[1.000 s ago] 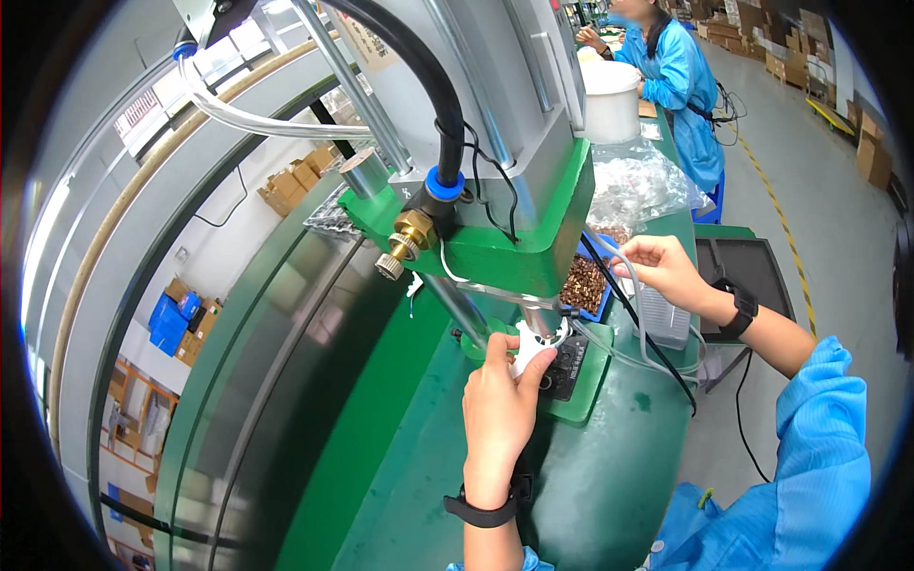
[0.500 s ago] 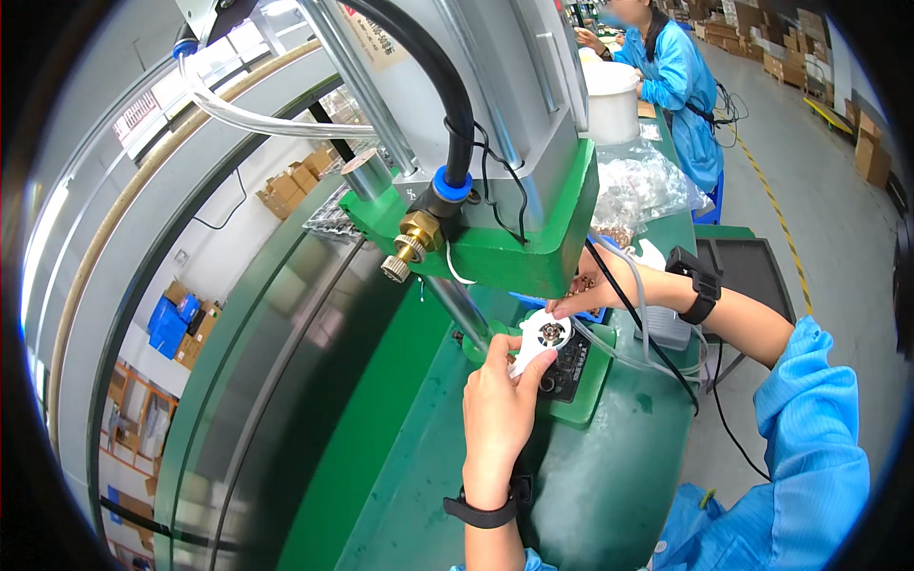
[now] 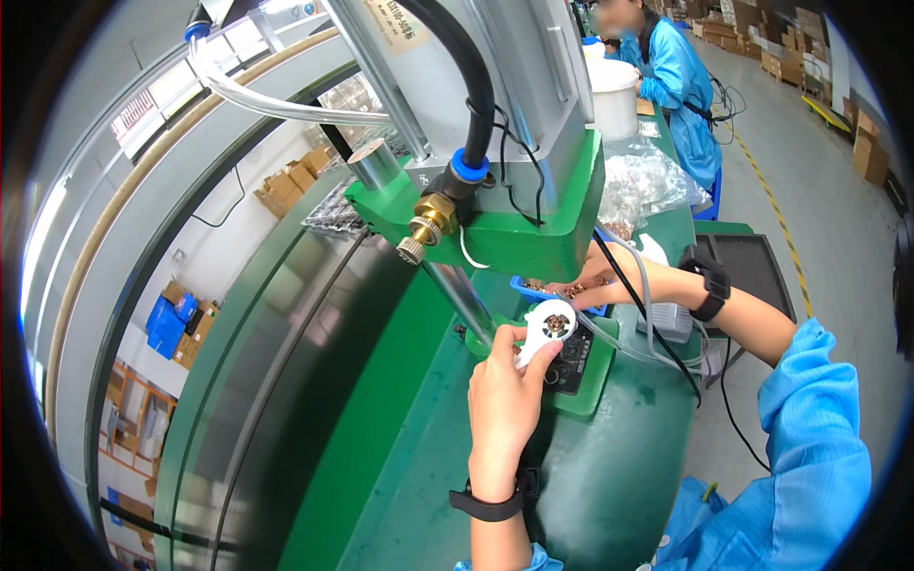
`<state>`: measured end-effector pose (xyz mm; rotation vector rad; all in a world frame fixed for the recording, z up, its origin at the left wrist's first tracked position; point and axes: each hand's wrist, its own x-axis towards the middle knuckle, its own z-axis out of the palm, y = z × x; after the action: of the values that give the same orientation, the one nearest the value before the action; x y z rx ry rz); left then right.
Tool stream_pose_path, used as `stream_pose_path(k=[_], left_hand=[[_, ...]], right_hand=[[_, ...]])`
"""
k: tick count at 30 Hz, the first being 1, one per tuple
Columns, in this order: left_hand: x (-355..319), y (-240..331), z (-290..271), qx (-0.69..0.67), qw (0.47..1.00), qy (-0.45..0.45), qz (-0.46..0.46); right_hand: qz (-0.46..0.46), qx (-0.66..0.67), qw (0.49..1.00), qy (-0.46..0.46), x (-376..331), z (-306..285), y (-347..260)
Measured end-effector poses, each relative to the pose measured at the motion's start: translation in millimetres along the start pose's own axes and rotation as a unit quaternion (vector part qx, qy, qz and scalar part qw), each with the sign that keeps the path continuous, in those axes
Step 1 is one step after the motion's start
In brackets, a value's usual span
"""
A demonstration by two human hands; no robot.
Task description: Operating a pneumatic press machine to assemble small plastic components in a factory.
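Observation:
A white plastic housing [image 3: 539, 338] with a round head is pinched between the thumb and fingers of my left hand [image 3: 505, 400]. Inside its round opening sits a small coppery metal part [image 3: 556, 326]. My right hand [image 3: 609, 281] reaches into a blue tray [image 3: 520, 285] of small copper-coloured parts just beyond the housing. Its thumb and fingers are apart at the parts; a cable crosses in front, and some fingertips are hard to make out. Below the housing, a black plate [image 3: 569, 366] lies on the green base [image 3: 602, 381] of a press.
The press's green head block [image 3: 524, 238], with brass fitting [image 3: 426, 228] and black hose, overhangs from the left. Cables loop right of the base by a grey device [image 3: 669, 322]. Farther off are clear plastic bags [image 3: 647, 181], a white bucket [image 3: 612, 100] and a co-worker in blue [image 3: 681, 86].
My right hand has left the housing's round head and moved away into the blue tray. My left hand still holds the housing, in nearly the same place.

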<state>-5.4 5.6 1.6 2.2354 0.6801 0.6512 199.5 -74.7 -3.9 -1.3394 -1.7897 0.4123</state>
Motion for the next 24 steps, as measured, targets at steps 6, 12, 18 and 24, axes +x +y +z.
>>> stream_pose_path(k=[6,12,18,24], left_hand=[[-2.4,5.3,2.4,0.015,1.0,0.003,-0.014],[-1.0,0.5,4.0,0.01,1.0,0.018,0.014],[0.3,4.1,4.0,0.007,1.0,0.0,-0.011],[-4.4,5.1,5.1,0.059,0.998,0.031,0.016]], right_hand=[[0.085,-0.077,0.962,0.246,-59.3,-6.9,47.3],[-0.004,-0.192,0.936,0.294,-69.1,7.6,51.0],[0.017,-0.194,0.941,0.275,-70.1,4.4,56.7],[0.144,-0.302,0.937,0.102,-36.8,-10.9,45.7]])
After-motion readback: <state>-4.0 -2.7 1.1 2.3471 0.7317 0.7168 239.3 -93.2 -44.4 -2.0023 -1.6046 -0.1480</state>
